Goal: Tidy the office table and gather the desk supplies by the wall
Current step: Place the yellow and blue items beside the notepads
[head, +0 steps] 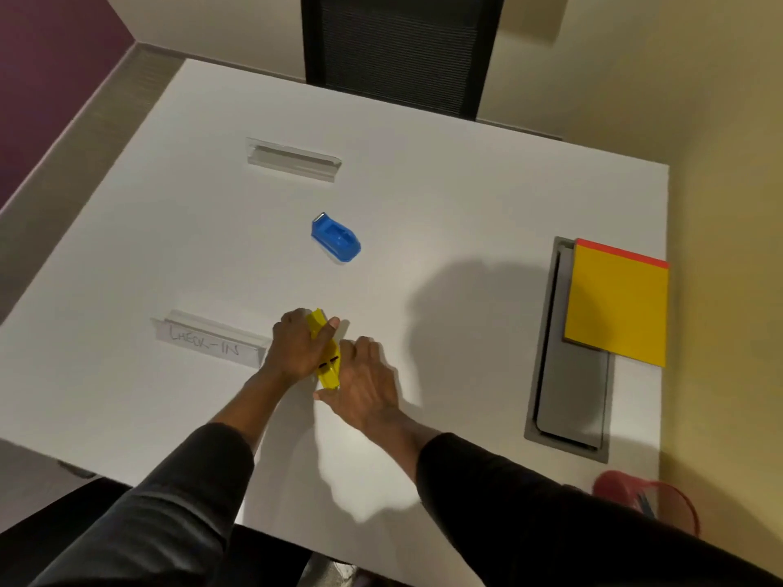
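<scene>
Left grip clasps yellow stapler at surface front-centre; right grip touches its near end, hold unclear; best lift it clear, set beside yellow notepad by wall.

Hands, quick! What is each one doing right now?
Left hand: fingers and thumb curled round the yellow stapler, holding it.
Right hand: touching the stapler's near end; whether it grips cannot be told.

Name card reads "CHECK-IN" (handwritten)
</scene>
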{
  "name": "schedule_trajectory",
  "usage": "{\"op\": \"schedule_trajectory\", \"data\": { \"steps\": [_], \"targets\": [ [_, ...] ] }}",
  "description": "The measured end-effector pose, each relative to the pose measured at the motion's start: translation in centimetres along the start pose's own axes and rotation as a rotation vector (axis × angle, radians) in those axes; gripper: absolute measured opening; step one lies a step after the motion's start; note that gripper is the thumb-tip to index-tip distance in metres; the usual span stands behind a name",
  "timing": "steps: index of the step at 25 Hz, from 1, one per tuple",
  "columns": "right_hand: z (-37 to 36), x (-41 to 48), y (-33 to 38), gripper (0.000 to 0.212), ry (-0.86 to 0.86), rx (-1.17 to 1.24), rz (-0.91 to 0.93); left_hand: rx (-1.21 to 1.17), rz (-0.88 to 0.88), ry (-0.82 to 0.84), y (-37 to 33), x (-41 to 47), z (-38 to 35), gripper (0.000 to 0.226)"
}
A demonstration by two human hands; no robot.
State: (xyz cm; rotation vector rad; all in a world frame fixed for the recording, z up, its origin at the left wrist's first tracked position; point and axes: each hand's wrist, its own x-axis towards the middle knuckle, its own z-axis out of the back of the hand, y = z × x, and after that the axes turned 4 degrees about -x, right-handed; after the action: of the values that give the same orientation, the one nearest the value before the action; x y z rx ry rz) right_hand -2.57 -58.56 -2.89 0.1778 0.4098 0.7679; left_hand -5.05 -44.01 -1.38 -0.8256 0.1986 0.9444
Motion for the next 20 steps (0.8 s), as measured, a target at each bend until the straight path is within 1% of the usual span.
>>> {"op": "schedule_trajectory", "data": {
  "steps": [3,4,6,7,11,12,14,16,17,20],
  "targets": [
    [0.0,0.1,-0.1,0.057,-0.015,0.02,-0.029,0.002,0.014,0.007,-0.4,-0.4,-0.4,0.062],
    [0.1,0.1,-0.3,0.052,-0.018,0.035,-0.029,0.008,0.021,-0.004,-0.4,-0.8,-0.4,0.063],
    [1.4,-0.5,-2.7,0.05,-0.051,0.054,-0.075,0.052,-0.042,-0.011,-1.5,-1.6,-1.2,0.059],
    [1.8,-0.5,-3.3,0.05,-0.08,0.049,-0.058,0.04,-0.047,-0.023,-1.4,-2.1,-1.2,0.057],
    [5.8,-2.3,-11.0,0.052,-0.121,0.022,-0.138,0.008,-0.164,0.064,-6.6,-3.5,-4.9,0.052],
    [6.7,-2.4,-12.2,0.055,-0.12,0.03,-0.134,-0.015,-0.163,0.069,-7.6,-3.7,-5.5,0.05],
    [8.8,-3.9,-16.3,0.059,-0.152,0.014,-0.213,-0.045,-0.225,0.114,-11.4,-4.5,-8.1,0.048],
    [10.3,-5.5,-20.0,0.058,-0.207,0.001,-0.302,-0.068,-0.283,0.148,-15.0,-5.5,-10.8,0.046],
    [10.6,-5.9,-20.8,0.058,-0.22,-0.005,-0.322,-0.084,-0.288,0.146,-15.7,-5.8,-11.4,0.045],
    [11.2,-8.7,-25.5,0.048,-0.317,0.022,-0.475,-0.094,-0.346,0.244,-19.2,-7.4,-15.5,0.041]
  ]
}}
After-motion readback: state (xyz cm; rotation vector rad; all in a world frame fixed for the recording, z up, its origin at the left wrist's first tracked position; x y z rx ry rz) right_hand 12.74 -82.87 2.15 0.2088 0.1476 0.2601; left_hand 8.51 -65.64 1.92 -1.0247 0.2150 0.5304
